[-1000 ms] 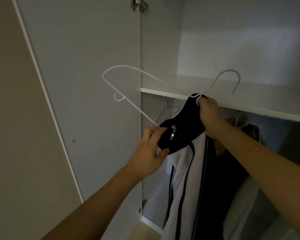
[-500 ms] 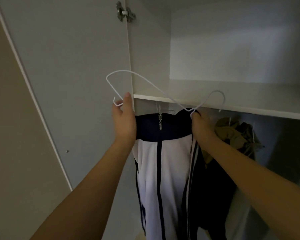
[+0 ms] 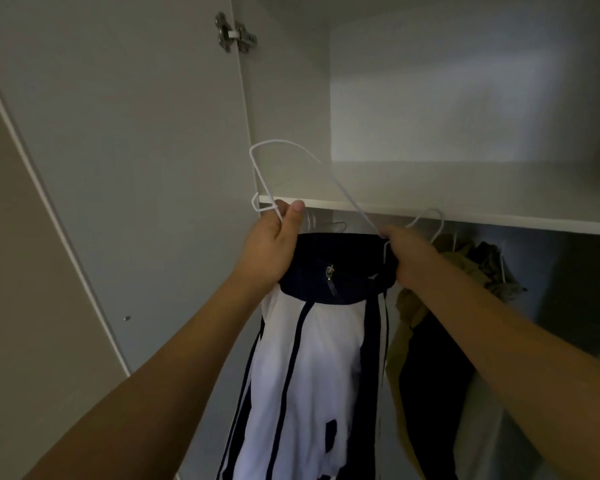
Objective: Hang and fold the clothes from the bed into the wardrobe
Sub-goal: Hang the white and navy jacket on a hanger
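A white and navy zip jacket (image 3: 305, 375) hangs down between my hands in front of the open wardrobe. Its navy collar (image 3: 329, 271) with a metal zipper pull sits at the top. My left hand (image 3: 272, 247) grips the left end of a white wire hanger (image 3: 267, 178) together with the collar's left side. My right hand (image 3: 409, 258) grips the collar's right side at the hanger's neck. The hanger's hook (image 3: 430, 220) pokes up just under the wardrobe shelf (image 3: 465, 216). The hanger's left arm stands bare above the jacket.
The wardrobe door (image 3: 118, 168) stands open on the left, its hinge (image 3: 234, 34) at the top. An olive garment (image 3: 458, 265) and darker clothes hang on hangers to the right under the shelf. The rail is hidden behind the shelf edge.
My left hand has lifted from the collar's front to the hanger's left end, spreading the collar out. The jacket and hanger have moved closer under the shelf.
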The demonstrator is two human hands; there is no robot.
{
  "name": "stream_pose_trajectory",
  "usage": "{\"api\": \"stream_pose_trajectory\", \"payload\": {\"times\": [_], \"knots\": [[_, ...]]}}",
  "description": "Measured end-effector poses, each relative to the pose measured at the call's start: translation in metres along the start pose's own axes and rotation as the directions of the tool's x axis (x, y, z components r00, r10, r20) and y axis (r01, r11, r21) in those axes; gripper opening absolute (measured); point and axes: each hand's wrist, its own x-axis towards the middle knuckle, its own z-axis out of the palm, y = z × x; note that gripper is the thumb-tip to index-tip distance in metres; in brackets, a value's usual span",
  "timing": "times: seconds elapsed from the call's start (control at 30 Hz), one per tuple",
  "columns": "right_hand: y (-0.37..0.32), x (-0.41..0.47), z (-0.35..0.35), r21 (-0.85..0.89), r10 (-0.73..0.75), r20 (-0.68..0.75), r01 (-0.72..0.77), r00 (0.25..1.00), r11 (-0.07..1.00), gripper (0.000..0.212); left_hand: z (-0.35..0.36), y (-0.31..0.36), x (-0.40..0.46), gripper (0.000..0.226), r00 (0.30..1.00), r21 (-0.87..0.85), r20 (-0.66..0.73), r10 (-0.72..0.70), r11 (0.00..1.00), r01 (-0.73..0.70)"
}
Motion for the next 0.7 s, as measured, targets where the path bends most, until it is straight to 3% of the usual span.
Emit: {"api": "stream_pose_trajectory", "payload": {"times": [0.07, 0.17, 0.3, 0.4, 0.53, 0.6, 0.7], "knots": [[-0.004, 0.008, -0.002, -0.081, -0.102, -0.125, 0.092, 0.987, 0.992, 0.017, -0.01, 0.004, 0.001, 0.035, 0.984, -0.004, 0.179, -0.006, 1.0, 0.006], [-0.008, 0.017, -0.006, -0.114, -0.262, -0.198, 0.244, 0.944, 0.963, 0.022, -0.027, 0.006, 0.002, 0.034, 0.956, -0.237, 0.289, -0.043, 0.965, 0.115], [-0.002, 0.03, -0.013, -0.12, -0.345, -0.298, 0.324, 0.89, 0.938, 0.024, -0.033, 0.016, 0.003, 0.056, 0.933, -0.64, 0.293, -0.21, 0.681, 0.355], [0.002, 0.038, -0.014, -0.297, -0.451, -0.36, 0.358, 0.817, 0.885, 0.027, -0.023, 0.035, 0.006, 0.055, 0.926, -0.682, 0.279, -0.256, 0.626, 0.379], [0.001, 0.043, -0.018, -0.414, -0.518, -0.397, 0.356, 0.758, 0.838, 0.03, -0.015, 0.053, 0.009, 0.045, 0.942, -0.654, 0.287, -0.177, 0.682, 0.327], [-0.003, 0.044, -0.021, -0.435, -0.512, -0.407, 0.332, 0.756, 0.837, 0.029, -0.013, 0.055, 0.011, 0.042, 0.94, -0.652, 0.29, -0.181, 0.681, 0.333], [-0.007, 0.043, -0.026, -0.456, -0.507, -0.372, 0.323, 0.778, 0.829, 0.028, -0.017, 0.053, 0.015, 0.046, 0.911, -0.691, 0.351, -0.216, 0.597, 0.408]]}}
